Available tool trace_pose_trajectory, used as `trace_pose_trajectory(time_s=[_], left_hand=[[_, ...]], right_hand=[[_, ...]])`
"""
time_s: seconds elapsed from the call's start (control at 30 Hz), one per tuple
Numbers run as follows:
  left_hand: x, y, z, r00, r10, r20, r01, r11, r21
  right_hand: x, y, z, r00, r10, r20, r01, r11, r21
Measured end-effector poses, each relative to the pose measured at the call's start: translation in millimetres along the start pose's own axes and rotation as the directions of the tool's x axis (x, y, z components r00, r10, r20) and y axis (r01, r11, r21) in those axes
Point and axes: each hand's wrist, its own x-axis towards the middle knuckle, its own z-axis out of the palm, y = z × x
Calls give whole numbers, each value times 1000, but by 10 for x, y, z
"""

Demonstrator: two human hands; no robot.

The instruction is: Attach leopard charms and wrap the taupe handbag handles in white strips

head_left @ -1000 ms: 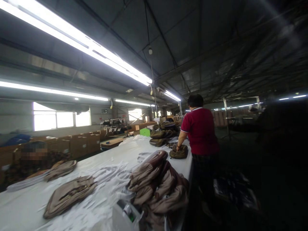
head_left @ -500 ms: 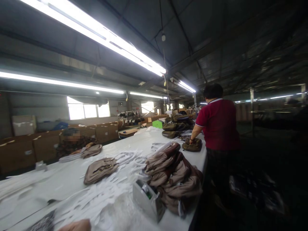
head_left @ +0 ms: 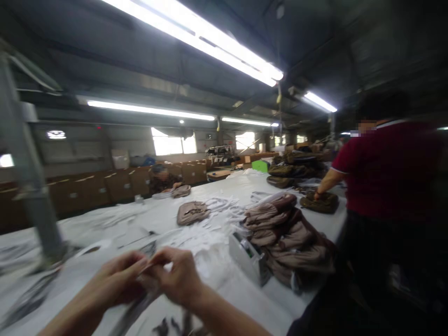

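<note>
Low in the head view, my left hand [head_left: 121,275] and my right hand [head_left: 180,275] meet with fingers pinched together. Something thin and pale shows between the fingertips, too blurred to name. A dark grey strip [head_left: 131,313] runs beneath the hands towards the bottom edge; I cannot tell whether the fingers hold it. To the right of my right hand stands a grey tape dispenser [head_left: 248,256], close against a heap of brown bags [head_left: 290,238]. Beyond the hands, a single brown bag [head_left: 192,213] lies flat among white strips [head_left: 219,205].
A long white table [head_left: 217,186] stretches away. On the right, a person in a red shirt [head_left: 388,172] touches a dark olive bag [head_left: 320,202]. Another person [head_left: 164,179] is across the table by a bag. A metal post [head_left: 35,163] rises at left; cardboard boxes [head_left: 87,192] line the far side.
The view has swung left, so the table's things sit further right. Both my hands have come together in front, where only part of one hand showed before.
</note>
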Motion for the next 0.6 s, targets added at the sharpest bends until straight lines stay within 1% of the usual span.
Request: trace_pose_trajectory(time_s=[0.03,0.07,0.1,0.13,0.17,0.23,0.3,0.4,0.47,0.53,0.6], left_hand=[[-49,48,-11,1000,28,1,-28,1000,3],[-83,103,-19,990,140,-15,-139,988,70],[-101,158,-26,969,237,-77,-222,962,161],[-103,210,-32,950,276,-150,-242,947,210],[-95,255,-38,939,277,-204,-227,944,238],[-60,318,-49,916,253,-311,-174,950,260],[-19,353,-57,905,256,-338,-174,951,254],[30,370,-70,914,324,-245,-280,939,199],[47,354,-81,922,340,-183,-320,938,131],[65,304,-91,933,299,-198,-296,954,48],[106,218,-102,936,220,-275,-239,970,-37]], right_hand=[[-8,-13,-26,999,-47,23,48,998,-45],[-3,-9,-51,992,-107,60,113,987,-110],[12,4,-73,982,-169,86,181,968,-175],[35,20,-89,968,-223,117,245,944,-222],[61,34,-102,952,-269,147,300,919,-256],[113,40,-119,929,-326,176,366,886,-285],[161,26,-128,920,-351,173,387,881,-271],[220,30,-120,919,-346,189,383,898,-216],[238,74,-95,924,-317,216,358,914,-190],[227,137,-49,931,-287,226,328,930,-167],[193,196,19,931,-276,237,315,938,-146]])
